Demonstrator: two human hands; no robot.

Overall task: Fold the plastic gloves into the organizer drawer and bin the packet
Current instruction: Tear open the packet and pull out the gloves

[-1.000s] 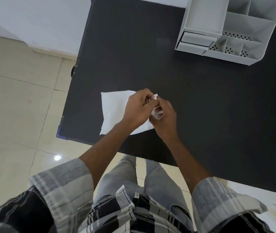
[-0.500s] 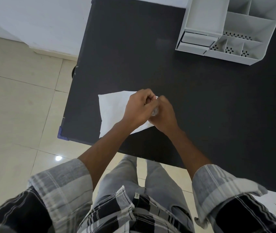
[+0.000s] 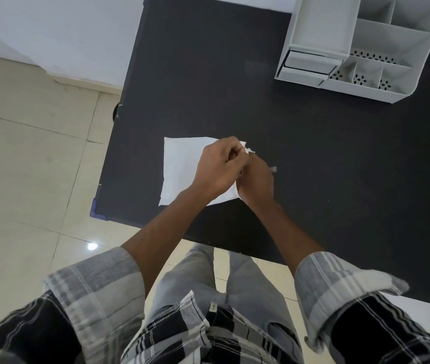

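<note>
We see a white packet [image 3: 179, 169] on a black table [image 3: 313, 158], a pale grey organizer [image 3: 321, 35], cream floor tiles [image 3: 25, 158], grey trousers [image 3: 190, 282], and black, white and grey checked sleeves [image 3: 95, 282].

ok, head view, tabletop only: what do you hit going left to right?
white packet → left hand → right hand → clear plastic scrap → organizer drawer → organizer open compartments.
</note>
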